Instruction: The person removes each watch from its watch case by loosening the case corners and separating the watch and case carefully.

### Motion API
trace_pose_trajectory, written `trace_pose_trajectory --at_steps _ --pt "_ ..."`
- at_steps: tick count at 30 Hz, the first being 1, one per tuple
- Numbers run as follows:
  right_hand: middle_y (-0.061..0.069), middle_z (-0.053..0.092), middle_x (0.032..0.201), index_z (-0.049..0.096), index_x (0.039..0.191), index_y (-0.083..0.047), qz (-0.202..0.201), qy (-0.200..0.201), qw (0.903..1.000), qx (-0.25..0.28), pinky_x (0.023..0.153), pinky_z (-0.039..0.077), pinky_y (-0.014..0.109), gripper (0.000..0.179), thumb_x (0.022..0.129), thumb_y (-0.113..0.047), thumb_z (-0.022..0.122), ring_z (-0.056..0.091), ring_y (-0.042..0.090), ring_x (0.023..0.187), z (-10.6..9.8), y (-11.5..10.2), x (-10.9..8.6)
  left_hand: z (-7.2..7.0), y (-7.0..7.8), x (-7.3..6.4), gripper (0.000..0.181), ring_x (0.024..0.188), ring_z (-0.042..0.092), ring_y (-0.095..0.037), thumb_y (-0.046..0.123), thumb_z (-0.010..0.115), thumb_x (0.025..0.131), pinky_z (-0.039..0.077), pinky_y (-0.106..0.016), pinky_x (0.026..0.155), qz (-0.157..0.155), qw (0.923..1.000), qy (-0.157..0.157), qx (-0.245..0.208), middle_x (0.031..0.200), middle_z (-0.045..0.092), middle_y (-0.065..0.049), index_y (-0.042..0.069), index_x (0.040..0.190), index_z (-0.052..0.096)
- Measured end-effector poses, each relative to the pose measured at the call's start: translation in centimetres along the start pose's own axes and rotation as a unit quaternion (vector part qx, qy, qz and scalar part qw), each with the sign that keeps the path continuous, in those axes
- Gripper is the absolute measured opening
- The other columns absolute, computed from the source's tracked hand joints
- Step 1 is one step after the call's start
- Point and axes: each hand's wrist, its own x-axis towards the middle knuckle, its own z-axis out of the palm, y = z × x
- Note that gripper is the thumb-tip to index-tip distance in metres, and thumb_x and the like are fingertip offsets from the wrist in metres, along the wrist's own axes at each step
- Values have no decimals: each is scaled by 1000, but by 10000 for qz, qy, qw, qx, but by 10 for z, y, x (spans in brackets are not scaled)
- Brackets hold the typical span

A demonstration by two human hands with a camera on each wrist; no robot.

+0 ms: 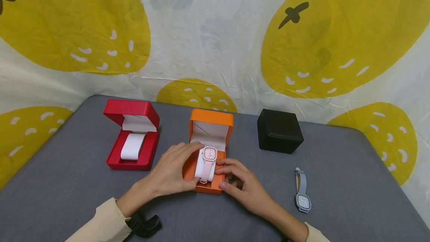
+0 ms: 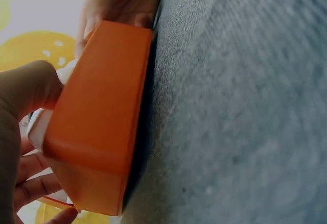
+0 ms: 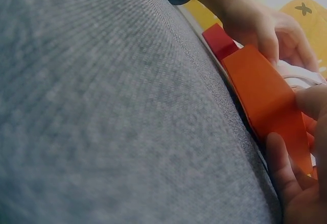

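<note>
A pink wristwatch (image 1: 208, 161) is wrapped around a white cushion (image 1: 199, 167) inside the opened orange watch box (image 1: 208, 189). My left hand (image 1: 173, 167) reaches over the box's left side and holds the watch on its cushion lengthwise, fingertips by the dial and thumb by the strap's lower end. From the right, my right hand (image 1: 246, 184) grips the box wall, its thumb on the outside near the front corner. Its upper fingertips reach in beside the cushion. In the left wrist view, the orange wall (image 2: 97, 96) hides much of the cushion.
Left of the orange box stands an opened red watch box (image 1: 147, 156) with a white cushion (image 1: 133, 146). A closed black box (image 1: 280, 132) sits back right. Nearer, a light blue-grey wristwatch (image 1: 303, 197) lies on the grey table (image 1: 349, 182). A patterned cloth (image 1: 208, 29) hangs behind.
</note>
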Motion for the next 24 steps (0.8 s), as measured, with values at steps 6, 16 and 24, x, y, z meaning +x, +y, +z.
trace_pose_trajectory --at_steps 6,16,24 --pt "13 52 128 64 112 -5 -26 23 10000 0 62 50 27 25 88 -1 66 55 16 85 0 -1 1 -1 0 0 79 106 54 -18 24 82 64 43 -45 90 120 9996 54 -238 132 55 -5 9 134 49" --pt "15 52 127 65 111 -4 17 -79 9999 88 62 51 28 23 88 -2 67 56 17 82 0 0 0 -12 2 4 79 92 61 -12 10 80 68 50 -44 83 -791 9824 120 -1686 114 60 -3 9 137 44" --pt "13 53 127 65 110 -8 0 -43 10000 54 62 50 27 23 88 -3 67 56 17 82 1 0 1 -12 10 3 79 91 54 -11 20 81 69 42 -41 80 -831 9894 -53 -1186 114 59 3 15 139 44"
